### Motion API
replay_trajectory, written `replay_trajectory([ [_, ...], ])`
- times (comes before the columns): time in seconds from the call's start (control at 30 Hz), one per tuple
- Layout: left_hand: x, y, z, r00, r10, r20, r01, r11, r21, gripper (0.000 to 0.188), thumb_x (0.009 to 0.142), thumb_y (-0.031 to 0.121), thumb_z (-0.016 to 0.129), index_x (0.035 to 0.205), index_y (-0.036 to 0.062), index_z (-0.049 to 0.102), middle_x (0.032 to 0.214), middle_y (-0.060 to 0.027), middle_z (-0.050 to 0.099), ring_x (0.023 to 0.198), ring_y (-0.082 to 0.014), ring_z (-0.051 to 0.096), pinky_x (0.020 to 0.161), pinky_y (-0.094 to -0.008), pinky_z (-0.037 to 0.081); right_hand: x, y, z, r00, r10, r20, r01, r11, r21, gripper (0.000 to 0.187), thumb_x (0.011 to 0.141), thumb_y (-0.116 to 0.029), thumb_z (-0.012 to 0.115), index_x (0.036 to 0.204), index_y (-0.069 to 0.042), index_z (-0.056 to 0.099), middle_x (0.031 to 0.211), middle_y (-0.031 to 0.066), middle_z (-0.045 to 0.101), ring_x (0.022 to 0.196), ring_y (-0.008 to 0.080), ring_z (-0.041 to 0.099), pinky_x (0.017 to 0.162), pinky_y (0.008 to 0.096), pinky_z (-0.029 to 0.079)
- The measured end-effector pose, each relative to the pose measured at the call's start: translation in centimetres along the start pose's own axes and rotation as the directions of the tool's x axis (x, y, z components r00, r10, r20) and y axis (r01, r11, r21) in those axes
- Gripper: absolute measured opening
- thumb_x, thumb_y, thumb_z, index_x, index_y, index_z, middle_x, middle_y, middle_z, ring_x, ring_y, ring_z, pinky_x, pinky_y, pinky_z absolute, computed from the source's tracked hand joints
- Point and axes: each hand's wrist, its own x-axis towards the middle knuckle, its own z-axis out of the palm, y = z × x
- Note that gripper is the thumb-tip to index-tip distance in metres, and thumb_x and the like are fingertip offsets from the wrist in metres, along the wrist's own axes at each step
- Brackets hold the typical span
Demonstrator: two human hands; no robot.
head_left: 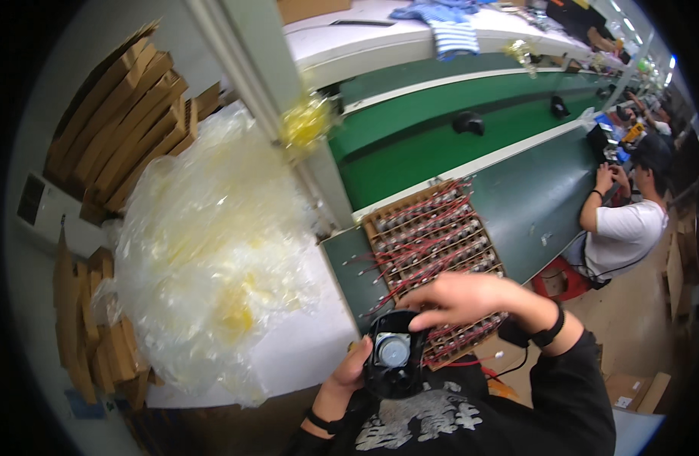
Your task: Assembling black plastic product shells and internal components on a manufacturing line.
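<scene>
My left hand (352, 368) grips the left side of a black plastic housing (390, 384), held up near my chest. Inside the housing sits a round grey part (393, 350) in a square metal frame, much like a small speaker. At the housing's upper rim is my right hand (463, 298), its thumb and fingers closed on the edge; the fingertips are partly hidden. Under and beyond that hand lies a cardboard divider tray (429, 235) filled with rows of small metal parts carrying red wires (410, 262).
A heap of clear plastic bags (213, 251) covers the white table (289, 349) at left. Flattened cardboard (121, 114) leans behind it. A green conveyor belt (418, 152) carries black parts (469, 123). At right a co-worker (627, 228) sits at the green bench (528, 201).
</scene>
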Motion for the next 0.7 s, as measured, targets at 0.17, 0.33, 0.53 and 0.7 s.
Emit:
replay_trajectory([
  [0.17,1.2,-1.4,-0.5,0.986,-0.162,-0.039,0.162,0.987,-0.004,0.070,0.096,0.053,0.032,0.140,-0.0010,0.028,0.132,-0.0170,0.050,0.117,-0.0270,0.054,0.100,-0.0415,0.043,-1.2,3.7,2.9,0.996,-0.013,-0.090,0.022,0.994,0.107,0.036,0.095,-0.026,0.047,0.118,0.000,0.057,0.085,0.0239,0.065,0.081,0.0377,0.063,0.076,0.0445,0.050],
  [0.33,5.5,-2.7,1.0,0.983,-0.152,-0.107,0.142,0.985,-0.093,0.073,0.094,0.059,0.028,0.145,0.0073,0.024,0.142,-0.0158,0.038,0.129,-0.0284,0.041,0.105,-0.0463,0.038,-5.9,8.9,1.9,0.953,0.118,-0.278,-0.058,0.975,0.213,0.035,0.094,-0.023,0.048,0.119,0.001,0.056,0.098,0.0240,0.064,0.092,0.0353,0.063,0.083,0.0407,0.048],
  [0.53,7.8,-3.9,0.4,0.973,-0.040,-0.228,0.057,0.996,0.071,0.065,0.097,0.055,0.026,0.139,0.0063,0.033,0.137,-0.0205,0.042,0.122,-0.0369,0.046,0.097,-0.0523,0.042,-13.8,20.6,-2.9,0.663,0.517,-0.542,-0.132,0.793,0.595,0.032,0.093,-0.022,0.053,0.110,0.006,0.059,0.087,0.0058,0.063,0.078,0.0127,0.059,0.071,0.0269,0.048],
  [0.7,8.8,-5.6,1.7,0.917,-0.003,-0.400,0.051,0.993,0.109,0.057,0.100,0.044,0.032,0.138,0.0011,0.034,0.135,-0.0214,0.045,0.120,-0.0349,0.049,0.097,-0.0486,0.043,-16.9,33.9,-7.3,0.293,0.738,-0.608,0.159,0.589,0.792,0.027,0.094,-0.016,0.051,0.111,0.005,0.055,0.078,0.0045,0.057,0.065,0.0120,0.057,0.064,0.0257,0.052],
])
